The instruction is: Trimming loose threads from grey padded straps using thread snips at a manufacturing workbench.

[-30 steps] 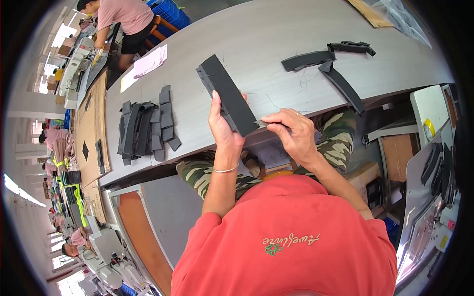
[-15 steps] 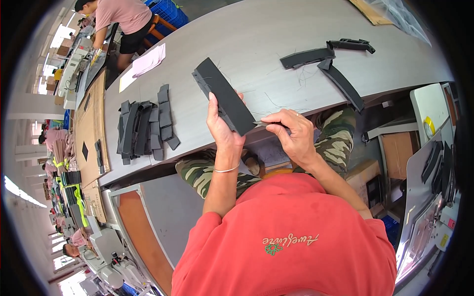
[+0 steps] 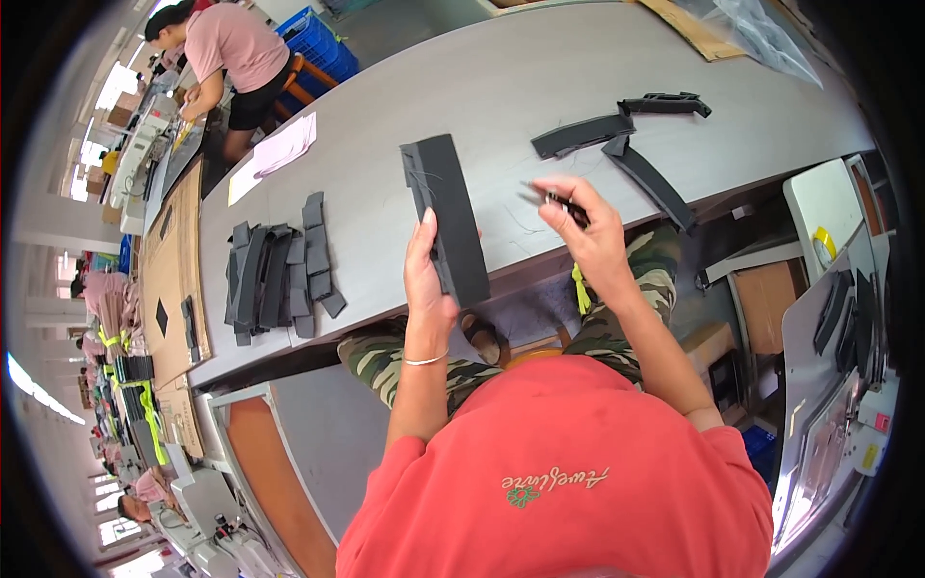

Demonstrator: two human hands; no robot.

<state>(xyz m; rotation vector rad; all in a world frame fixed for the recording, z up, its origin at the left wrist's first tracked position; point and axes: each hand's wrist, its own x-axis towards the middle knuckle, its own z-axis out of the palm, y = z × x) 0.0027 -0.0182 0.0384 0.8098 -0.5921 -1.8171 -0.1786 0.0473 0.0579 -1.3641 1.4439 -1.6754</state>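
Panel point(image 3: 457, 222), dark, matte and rectangular, is resting in the left hand point(image 3: 424, 275), which is clasping its lower part, thumb along the left side; its long axis is pointing away from the person, leaning slightly left. The right hand point(image 3: 593, 241), clear of it to the right, is pinching a small dark tool point(image 3: 555, 199), tips facing the panel. Fine thread point(image 3: 429, 175) is crossing the panel's upper part. Farther out, folded strips point(image 3: 275, 270) leftward and curved strips point(image 3: 583, 136) rightward are lying on the smooth grey table point(image 3: 376, 116).
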